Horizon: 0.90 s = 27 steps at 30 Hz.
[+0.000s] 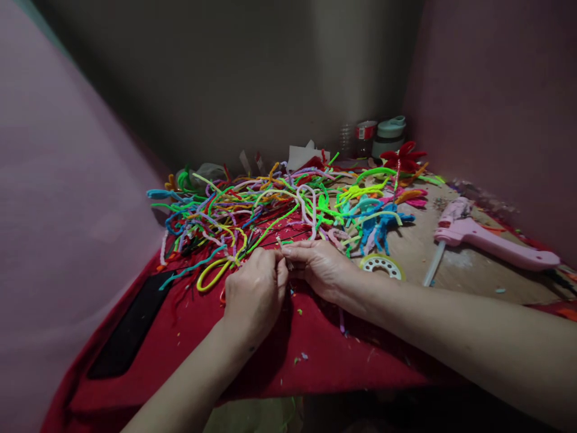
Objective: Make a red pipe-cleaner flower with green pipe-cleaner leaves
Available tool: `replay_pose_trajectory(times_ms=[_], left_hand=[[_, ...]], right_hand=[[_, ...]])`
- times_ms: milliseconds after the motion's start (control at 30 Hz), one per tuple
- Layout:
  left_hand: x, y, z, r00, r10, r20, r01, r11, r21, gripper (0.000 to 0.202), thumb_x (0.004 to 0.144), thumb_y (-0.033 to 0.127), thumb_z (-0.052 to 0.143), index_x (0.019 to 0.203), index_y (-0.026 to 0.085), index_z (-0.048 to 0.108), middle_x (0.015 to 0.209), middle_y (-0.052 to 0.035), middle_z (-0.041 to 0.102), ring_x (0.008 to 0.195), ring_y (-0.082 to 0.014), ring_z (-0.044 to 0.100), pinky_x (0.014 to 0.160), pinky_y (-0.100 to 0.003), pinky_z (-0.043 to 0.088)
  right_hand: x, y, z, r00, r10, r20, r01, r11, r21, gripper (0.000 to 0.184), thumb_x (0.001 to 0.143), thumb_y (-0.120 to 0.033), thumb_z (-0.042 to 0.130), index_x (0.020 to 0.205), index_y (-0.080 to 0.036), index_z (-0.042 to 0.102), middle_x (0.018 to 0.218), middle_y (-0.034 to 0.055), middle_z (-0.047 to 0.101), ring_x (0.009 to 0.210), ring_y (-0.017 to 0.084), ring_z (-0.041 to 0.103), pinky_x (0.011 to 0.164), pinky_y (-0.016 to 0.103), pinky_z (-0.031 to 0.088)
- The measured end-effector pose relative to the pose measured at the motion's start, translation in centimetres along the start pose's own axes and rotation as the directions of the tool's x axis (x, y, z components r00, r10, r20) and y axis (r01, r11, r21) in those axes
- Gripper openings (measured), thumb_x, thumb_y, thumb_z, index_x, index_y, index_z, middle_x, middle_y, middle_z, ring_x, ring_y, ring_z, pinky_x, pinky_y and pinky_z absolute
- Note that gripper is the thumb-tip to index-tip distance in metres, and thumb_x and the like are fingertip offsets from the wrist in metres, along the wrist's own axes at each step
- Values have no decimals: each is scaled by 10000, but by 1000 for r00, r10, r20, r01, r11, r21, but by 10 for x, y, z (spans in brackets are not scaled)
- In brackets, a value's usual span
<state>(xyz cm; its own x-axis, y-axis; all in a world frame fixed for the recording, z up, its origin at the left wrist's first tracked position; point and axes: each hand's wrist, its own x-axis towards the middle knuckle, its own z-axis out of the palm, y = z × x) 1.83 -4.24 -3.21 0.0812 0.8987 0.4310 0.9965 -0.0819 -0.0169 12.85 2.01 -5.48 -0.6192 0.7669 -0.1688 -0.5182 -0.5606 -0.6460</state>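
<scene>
My left hand [256, 285] and my right hand [322, 267] meet over the front of the red cloth, thumbs and fingers pinched together. Between the fingertips a small pale pipe cleaner [279, 242] pokes up; most of it is hidden by the fingers. Right behind the hands lies a big tangle of coloured pipe cleaners [256, 201]. A yellow pipe cleaner loop [211, 276] rests just left of my left hand. Close to my right wrist is a yellow tape roll [383, 264].
A pink glue gun [491, 237] lies on a brown board [415, 240] at the right. On the left is a black flat object [130, 328] on the red cloth [180, 355]. A green-lidded cup [390, 135] and a red-labelled bottle [366, 137] stand at the back, near a red pipe cleaner flower [403, 159].
</scene>
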Motion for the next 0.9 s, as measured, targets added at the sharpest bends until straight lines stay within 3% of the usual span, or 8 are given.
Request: replay_pose_trajectory(times_ms=[100, 167, 267, 333, 400, 467, 633, 900], left_hand=[[3, -2, -7, 997, -61, 37, 67, 978, -199, 228, 841, 298, 440, 841, 162, 622, 792, -73, 654, 706, -181, 597, 659, -276, 425], [8, -5, -13, 984, -168, 67, 180, 891, -418, 175, 802, 305, 507, 810, 180, 630, 773, -41, 668, 683, -161, 594, 650, -258, 432], [18, -13, -17, 911, -340, 235, 404, 617, -675, 158, 729, 304, 606, 794, 169, 656, 658, -9, 648, 561, -128, 554, 540, -226, 411], [22, -17, -15, 848, -360, 389, 514, 376, -771, 212, 681, 315, 664, 814, 150, 672, 592, 0, 617, 482, -101, 506, 473, -209, 374], [25, -20, -11, 818, -322, 477, 543, 157, -825, 246, 645, 306, 706, 823, 139, 673, 591, 1, 606, 463, -82, 490, 458, -197, 365], [26, -21, -7, 822, -293, 488, 519, 36, -854, 222, 629, 272, 727, 787, 128, 667, 608, 0, 599, 468, -65, 486, 462, -181, 368], [26, -13, -7, 836, -303, 457, 499, 74, -863, 164, 670, 264, 698, 684, 117, 628, 561, 16, 562, 441, -39, 446, 432, -151, 348], [23, -9, -6, 846, -332, 417, 467, 82, -880, 160, 675, 281, 680, 754, 160, 614, 599, 38, 578, 477, -68, 507, 458, -173, 400]], right_hand=[[-1, -2, 1, 1000, -6, -13, 5, 1000, -19, 134, 540, -167, 717, 556, -118, 592, 502, -18, 588, 464, 81, 519, 557, 246, 423], [-2, -3, 1, 1000, -3, -9, 3, 999, -45, 142, 567, -195, 716, 585, -115, 600, 530, -3, 605, 488, 92, 543, 582, 262, 440], [-4, -4, 0, 1000, 9, 20, -8, 996, -84, 157, 605, -231, 706, 644, -108, 617, 577, 22, 635, 517, 106, 573, 600, 273, 454], [-4, -4, -1, 999, 19, 42, -16, 996, -85, 153, 615, -230, 695, 671, -109, 621, 571, 18, 634, 504, 109, 575, 594, 274, 456], [-4, -4, -1, 997, 34, 68, -28, 996, -79, 141, 624, -221, 678, 685, -108, 622, 561, 15, 628, 493, 110, 572, 590, 276, 458], [-4, -5, -1, 995, 49, 91, -43, 996, -76, 127, 632, -213, 661, 687, -105, 622, 565, 16, 628, 498, 113, 574, 598, 282, 461], [-3, -5, -2, 992, 53, 110, -47, 997, -61, 103, 632, -197, 652, 667, -104, 625, 580, 21, 630, 548, 133, 602, 640, 307, 468], [-4, -6, -1, 992, 74, 98, -69, 996, -58, 75, 659, -183, 636, 658, -109, 622, 583, 14, 626, 543, 123, 597, 642, 297, 469]])
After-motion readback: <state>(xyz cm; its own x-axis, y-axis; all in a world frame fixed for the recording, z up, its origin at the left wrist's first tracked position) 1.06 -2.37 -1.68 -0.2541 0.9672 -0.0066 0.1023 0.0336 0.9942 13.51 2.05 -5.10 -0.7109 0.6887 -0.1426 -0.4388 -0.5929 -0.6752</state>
